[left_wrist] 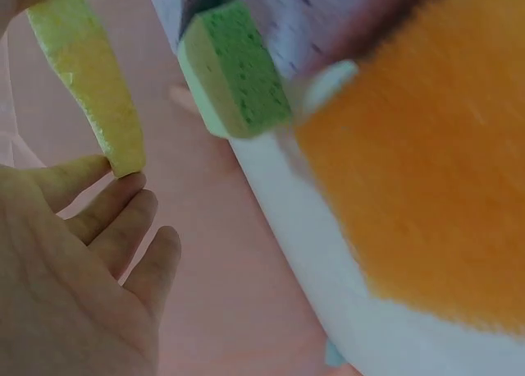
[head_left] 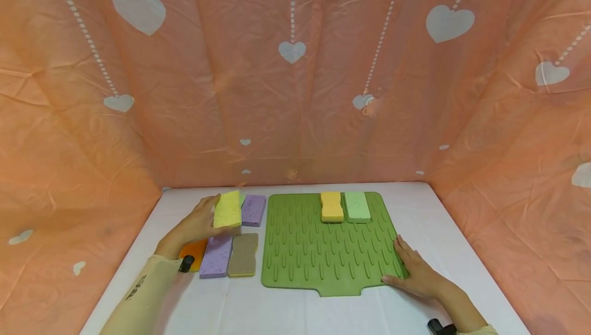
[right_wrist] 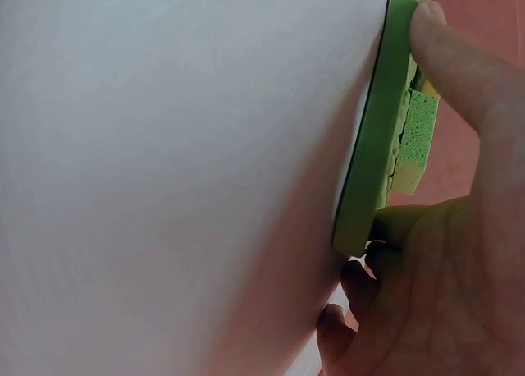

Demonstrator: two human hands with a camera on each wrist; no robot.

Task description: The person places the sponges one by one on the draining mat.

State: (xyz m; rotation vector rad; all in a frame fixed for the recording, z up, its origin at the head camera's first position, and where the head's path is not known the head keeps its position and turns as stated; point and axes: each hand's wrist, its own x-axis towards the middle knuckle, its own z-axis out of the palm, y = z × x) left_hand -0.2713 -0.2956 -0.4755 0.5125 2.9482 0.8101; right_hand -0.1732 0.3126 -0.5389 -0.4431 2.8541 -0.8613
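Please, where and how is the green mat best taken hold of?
Probably by the tab of the green mat, coming from the person's side, since it juts out from the near edge like a handle. The waisted yellow sponge and the pale green sponge lie near the far edge, so I would keep the mat level.

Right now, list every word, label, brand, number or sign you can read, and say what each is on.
Readable text: none.
Left sleeve: dark marks, too small and blurred to read.
Sponges, mat: no lettering visible.
Backdrop: hearts and dots, no words.
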